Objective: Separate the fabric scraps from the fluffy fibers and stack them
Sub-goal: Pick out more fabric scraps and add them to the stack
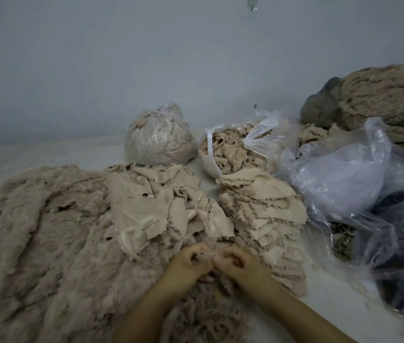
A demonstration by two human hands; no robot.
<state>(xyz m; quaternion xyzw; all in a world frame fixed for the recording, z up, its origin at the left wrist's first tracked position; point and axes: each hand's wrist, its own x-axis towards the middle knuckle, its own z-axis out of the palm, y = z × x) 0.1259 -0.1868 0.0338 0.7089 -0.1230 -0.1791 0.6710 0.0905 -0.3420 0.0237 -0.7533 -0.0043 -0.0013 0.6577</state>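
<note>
Head view. Bare pale work surface (47,154) lies open at 10 o'clock, up to the grey wall (121,58).

Left hand (191,262) and right hand (235,263), knuckles touching at 6 o'clock, fingers curled, each pinching a tuft of the fluffy fibers (47,231), a matted beige mass spreading to 8 o'clock.

Loose fabric scraps (151,201), flat with frayed edges, at centre. Stacked scraps (265,209) just beside, at 3 o'clock.

Tied clear bag (156,142), fibre-filled, at 12 o'clock. Open clear bag (233,149) holds frayed beige pieces. Crumpled plastic sheeting (344,174) at 3 o'clock, over dark material.
</note>
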